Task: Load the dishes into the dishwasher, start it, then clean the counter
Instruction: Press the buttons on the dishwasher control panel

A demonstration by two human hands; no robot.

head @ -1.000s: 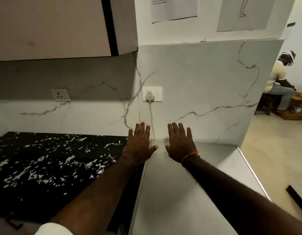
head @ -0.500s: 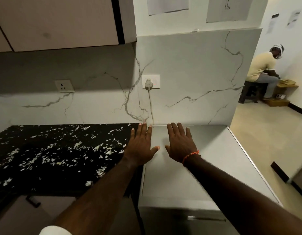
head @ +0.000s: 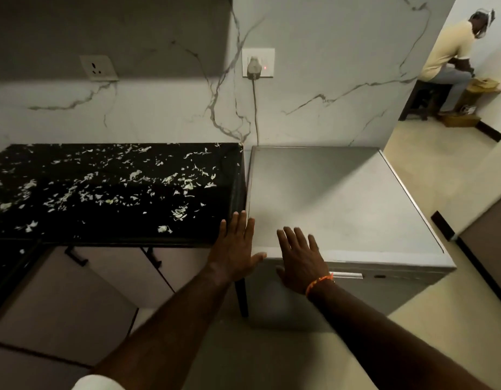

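A grey steel dishwasher stands against the marble wall, its door shut and a handle strip on the front top edge. Left of it is a black counter littered with pale food scraps. My left hand is flat with fingers spread over the gap between counter and dishwasher, near the front left corner. My right hand, with an orange wrist band, is spread over the dishwasher's front top edge. Both hands hold nothing. No dishes are in view.
A plug sits in a wall socket with a cord running down behind the dishwasher. A second socket is on the left. Cabinet doors with dark handles are under the counter. A seated person is at the far right.
The view has tilted downward and pulled back. Both hands have drawn from the back of the dishwasher top to its front edge, still spread flat.
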